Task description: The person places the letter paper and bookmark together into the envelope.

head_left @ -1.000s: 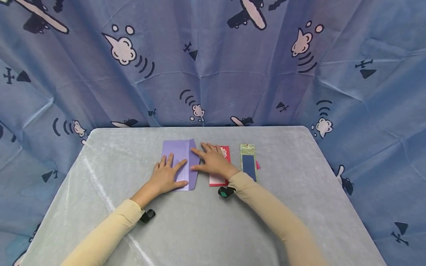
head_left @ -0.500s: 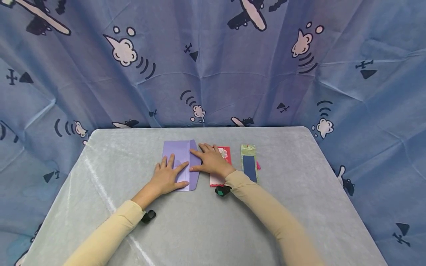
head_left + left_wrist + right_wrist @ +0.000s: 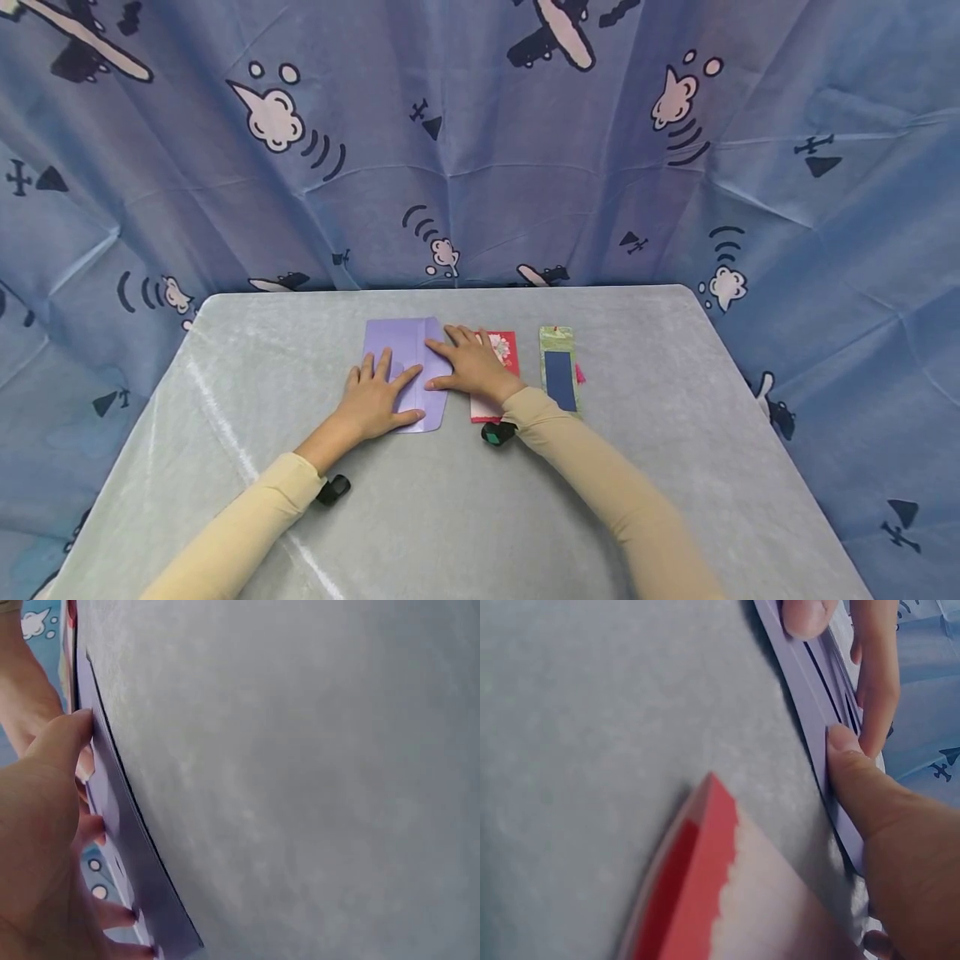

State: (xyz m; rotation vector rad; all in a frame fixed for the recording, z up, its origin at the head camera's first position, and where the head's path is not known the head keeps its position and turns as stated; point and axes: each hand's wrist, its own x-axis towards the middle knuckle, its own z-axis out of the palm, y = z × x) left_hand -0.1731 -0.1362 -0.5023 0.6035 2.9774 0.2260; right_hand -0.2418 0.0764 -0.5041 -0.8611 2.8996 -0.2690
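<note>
A purple envelope [image 3: 392, 335] lies on the grey table, its flap [image 3: 432, 413] unfolded toward the right. Over the envelope's body my left hand [image 3: 367, 406] rests with fingers spread. In the left wrist view the thumb and fingertips of that left hand [image 3: 45, 810] touch the purple paper. My right hand [image 3: 478, 368] reaches in from the right, thumb and index fingertips on the flap near its fold. Seen from the right wrist, the thumb [image 3: 855, 769] of that hand lies flat on the purple strip. Below the right hand is a red and white card [image 3: 508, 350], partly hidden by it.
Right of the card lies a green bookmark-like strip [image 3: 557, 337] with a dark blue panel and a pink tassel [image 3: 580, 374]. A blue curtain [image 3: 480, 150] with airplane prints hangs behind the table's [image 3: 420, 533] far edge.
Both hands stay nearly where they were on the envelope. The right hand has shifted slightly left, its thumb and index finger a little further over the flap.
</note>
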